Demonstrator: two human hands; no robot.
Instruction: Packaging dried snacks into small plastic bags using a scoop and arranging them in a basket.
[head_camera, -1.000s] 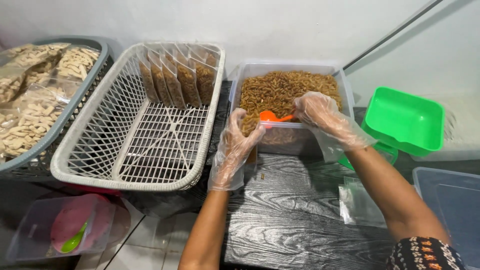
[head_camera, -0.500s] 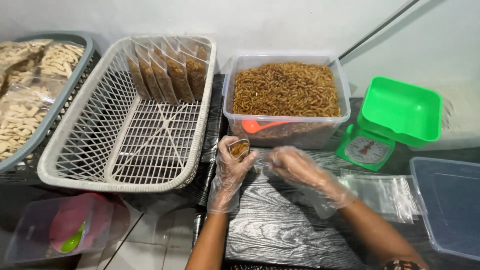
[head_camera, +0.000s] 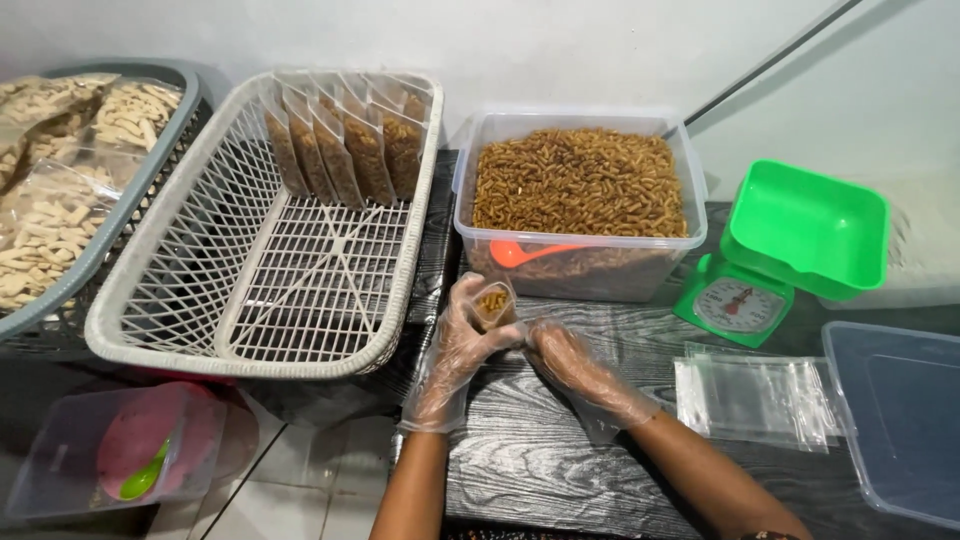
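L hand (head_camera: 462, 340) and R hand (head_camera: 560, 355), both in clear gloves, meet over the dark table (head_camera: 560, 450) just in front of the tub (head_camera: 580, 205). L is closed around a small pouch (head_camera: 492, 305), mouth up, partly full of brown snack; R fingers curl in narrow at the pouch's lower edge, touching it or L's fingertips, can't tell which. Pouch sits low, near the tabletop, clear of the tub wall. To do this bit well imo: keep the pouch upright so nothing tips out, settle contents below the seal line, pinch the strip from one end to the other w/ no crumbs in it, and don't squeeze the body since the snack looks brittle. Counts: 1 tub of snack w/ 1 orange scoop (head_camera: 525, 252) lying against its front wall; 1 white basket (head_camera: 180, 290) w/ approx 5 filled pouches (head_camera: 345, 150) stood in a row at the back, overlap makes exact no. unsure; 1 grey basket (head_camera: 150, 190) far left w/ bags of pale snack; 1 green scale (head_camera: 790, 245); 1 stack of empty bags (head_camera: 755, 398), no. not countable; 1 clear lid (head_camera: 895, 420) at right; 1 small box (head_camera: 120, 460) lower left w/ smth pink and a green spoon inside.
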